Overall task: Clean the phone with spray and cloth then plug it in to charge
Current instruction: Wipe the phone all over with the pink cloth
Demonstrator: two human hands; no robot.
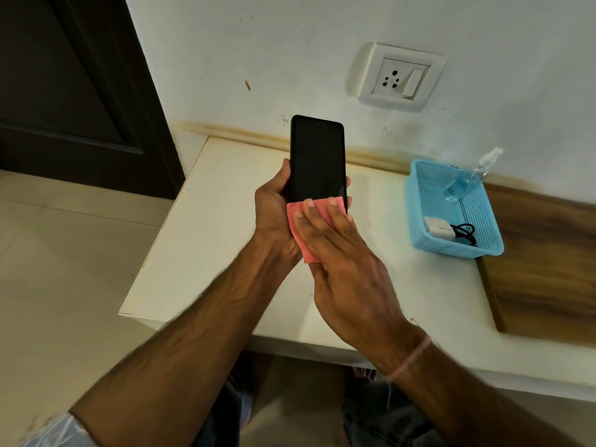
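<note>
Above the desk (209,237) at mid-frame the phone (317,159) is clasped by the left grip (274,211), and the cloth (320,206) under the flat right grip (348,259) should be drawn evenly upward.

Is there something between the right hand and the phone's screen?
Yes: the pink cloth lies between the right hand and the lower end of the phone. The hand presses it flat there.

In front of me a stained white wall (258,59) meets a cream surface (209,237), with a dark door (64,75) at my left and pale floor tiles (64,253) below it.
</note>
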